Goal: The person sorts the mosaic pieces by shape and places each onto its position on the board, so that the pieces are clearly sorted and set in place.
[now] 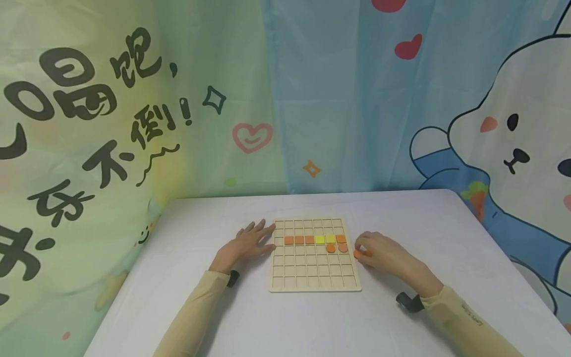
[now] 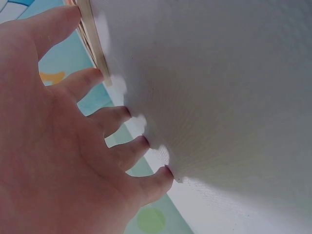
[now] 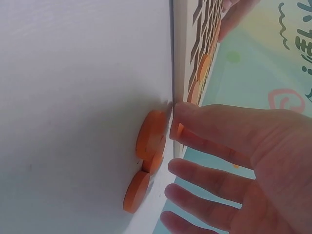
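A pale wooden grid board [image 1: 314, 283] lies flat on the table. One row holds orange squares [image 1: 299, 240] and yellow squares [image 1: 319, 239]; below its right end sit an orange disc [image 1: 330, 248] and a paler orange disc [image 1: 343, 248]. My left hand [image 1: 250, 241] has its fingers spread, with thumb and index fingertip touching the board's left edge. Beside the right edge, my right hand [image 1: 385, 254] pinches a small orange piece [image 3: 175, 128] between thumb and index finger; its shape is mostly hidden. Several loose orange discs [image 3: 136, 191] lie on the table next to that hand.
A white-covered table [image 1: 250, 322] carries everything. Behind it hangs a printed curtain [image 1: 312, 99] with a cartoon bear, hearts and lettering. Dark wrist devices [image 1: 409, 302] show at both sleeves.
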